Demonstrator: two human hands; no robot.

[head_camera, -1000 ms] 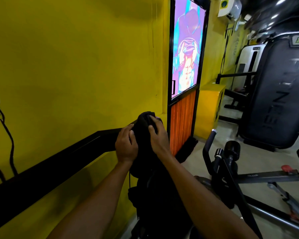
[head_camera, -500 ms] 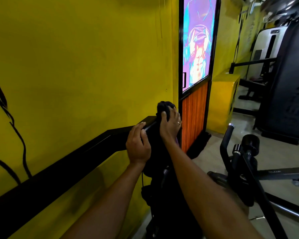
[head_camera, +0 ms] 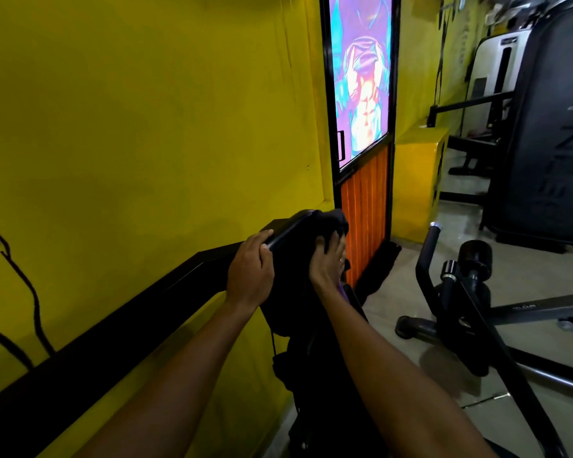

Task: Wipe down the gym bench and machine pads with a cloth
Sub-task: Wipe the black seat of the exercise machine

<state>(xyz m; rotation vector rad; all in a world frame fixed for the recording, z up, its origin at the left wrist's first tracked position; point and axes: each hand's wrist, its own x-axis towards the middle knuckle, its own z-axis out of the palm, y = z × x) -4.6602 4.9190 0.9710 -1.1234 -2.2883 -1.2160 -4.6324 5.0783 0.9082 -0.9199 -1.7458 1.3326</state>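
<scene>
Right hand (head_camera: 326, 264) has slid down the pad (head_camera: 288, 247), fingers (head_camera: 335, 247) bunching the cloth (head_camera: 325, 220); left hand (head_camera: 250, 272) grips its edge by the wall (head_camera: 146, 127); floor (head_camera: 411, 285) open right.

Only a rotated "N" on the black machine shroud (head_camera: 549, 160); remainder blurred

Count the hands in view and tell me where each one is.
2. The left hand grips the black pad at its left edge; the right hand holds the dark cloth against its right side.
</scene>
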